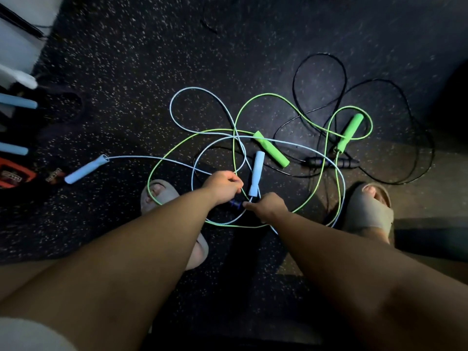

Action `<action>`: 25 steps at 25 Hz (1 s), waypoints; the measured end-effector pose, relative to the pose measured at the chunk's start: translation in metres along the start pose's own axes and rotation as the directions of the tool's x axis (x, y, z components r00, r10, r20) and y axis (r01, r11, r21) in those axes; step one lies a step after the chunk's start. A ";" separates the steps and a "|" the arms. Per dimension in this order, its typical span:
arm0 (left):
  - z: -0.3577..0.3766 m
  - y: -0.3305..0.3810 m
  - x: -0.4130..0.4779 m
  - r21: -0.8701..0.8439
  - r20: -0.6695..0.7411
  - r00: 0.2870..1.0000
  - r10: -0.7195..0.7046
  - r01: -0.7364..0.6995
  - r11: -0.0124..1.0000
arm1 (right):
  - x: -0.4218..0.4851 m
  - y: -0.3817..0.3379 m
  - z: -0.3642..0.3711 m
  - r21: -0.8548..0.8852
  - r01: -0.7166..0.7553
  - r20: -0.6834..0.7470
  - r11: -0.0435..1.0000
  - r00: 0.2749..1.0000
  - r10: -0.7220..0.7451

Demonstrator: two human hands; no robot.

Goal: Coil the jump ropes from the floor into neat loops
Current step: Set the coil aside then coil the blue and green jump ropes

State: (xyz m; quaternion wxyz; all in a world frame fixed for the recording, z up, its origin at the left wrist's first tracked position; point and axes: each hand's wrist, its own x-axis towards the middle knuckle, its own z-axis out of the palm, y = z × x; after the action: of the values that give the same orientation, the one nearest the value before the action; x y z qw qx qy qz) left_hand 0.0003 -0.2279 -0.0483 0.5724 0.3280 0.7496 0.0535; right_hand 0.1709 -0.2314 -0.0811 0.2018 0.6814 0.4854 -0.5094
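Observation:
Three jump ropes lie tangled on the dark speckled floor. The light blue rope [174, 117] has one handle [86, 169] out to the left and another handle [256, 176] upright between my hands. The green rope [253, 100] has a handle [271, 149] in the middle and a second handle [350, 133] at the right. A black rope [321, 57] loops behind, its handles [329, 162] side by side. My left hand [223, 186] is closed on rope strands. My right hand [268, 205] pinches a small dark blue piece [235, 203]; which rope it belongs to is unclear.
My feet in beige slides stand at the left [157, 196] and right [367, 209] of the tangle, with rope running over the left one. Blue tubes [17, 101] and a red object [15, 173] sit along the left edge. A white wall base [20, 34] is at upper left.

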 end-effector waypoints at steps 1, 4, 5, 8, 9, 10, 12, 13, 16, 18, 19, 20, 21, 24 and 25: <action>0.002 0.000 0.003 0.016 0.011 1.000 -0.008 0.008 1.000 | 0.004 -0.002 0.003 0.023 -0.024 -0.002 0.999 1.000 0.024; 0.005 0.002 0.004 0.078 0.031 1.000 -0.001 -0.001 0.997 | 0.014 -0.007 0.006 0.020 -0.036 -0.009 0.999 0.999 0.036; 0.004 0.003 0.004 0.089 0.029 1.000 0.011 -0.013 0.996 | 0.016 -0.009 0.006 0.005 -0.021 -0.014 1.000 1.000 0.021; -0.004 0.004 0.000 0.135 0.002 0.997 0.074 -0.073 0.988 | 0.014 -0.019 0.004 -0.008 0.078 -0.055 0.997 0.995 -0.078; -0.009 0.004 -0.003 0.181 -0.024 0.991 0.132 -0.125 0.976 | 0.010 -0.024 0.001 0.030 0.130 -0.083 0.991 0.988 -0.127; -0.015 0.005 -0.006 0.259 -0.066 0.970 0.232 -0.208 0.943 | 0.005 -0.029 -0.004 0.082 0.193 -0.122 0.978 0.976 -0.183; -0.030 0.011 -0.012 0.495 -0.108 0.887 0.449 -0.344 0.798 | -0.005 -0.041 -0.017 0.161 0.324 -0.155 0.932 0.941 -0.300; -0.039 0.018 -0.016 0.589 -0.083 0.847 0.526 -0.384 0.711 | -0.010 -0.046 -0.026 0.172 0.389 -0.166 0.905 0.917 -0.362; -0.064 0.044 -0.028 0.743 0.030 0.749 0.662 -0.460 0.486 | -0.030 -0.058 -0.052 0.146 0.574 -0.223 0.806 0.813 -0.539; -0.075 0.061 -0.042 0.787 0.043 0.700 0.713 -0.463 0.407 | -0.050 -0.062 -0.066 0.129 0.663 -0.252 0.738 0.742 -0.622; -0.080 0.070 -0.049 0.806 0.049 0.696 0.716 -0.451 0.383 | -0.059 -0.064 -0.074 0.132 0.685 -0.277 0.716 0.720 -0.637; -0.084 0.079 -0.058 0.822 0.037 0.699 0.714 -0.428 0.376 | -0.068 -0.066 -0.082 0.149 0.698 -0.307 0.700 0.706 -0.638; -0.089 0.087 -0.065 0.829 0.003 0.696 0.718 -0.403 0.387 | -0.077 -0.068 -0.093 0.173 0.702 -0.347 0.691 0.700 -0.624; -0.110 0.105 -0.091 0.769 -0.183 0.640 0.746 -0.380 0.515 | -0.104 -0.063 -0.126 0.303 0.711 -0.452 0.634 0.693 -0.561; -0.118 0.110 -0.101 0.711 -0.205 0.661 0.722 -0.406 0.574 | -0.112 -0.059 -0.138 0.367 0.711 -0.461 0.600 0.699 -0.547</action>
State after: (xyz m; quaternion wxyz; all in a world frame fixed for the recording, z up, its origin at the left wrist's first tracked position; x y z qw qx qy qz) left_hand -0.0446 -0.1628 0.1247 0.1807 0.6987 0.6882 0.0742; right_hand 0.1869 -0.1503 0.0870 -0.2616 0.5590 0.5643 -0.5482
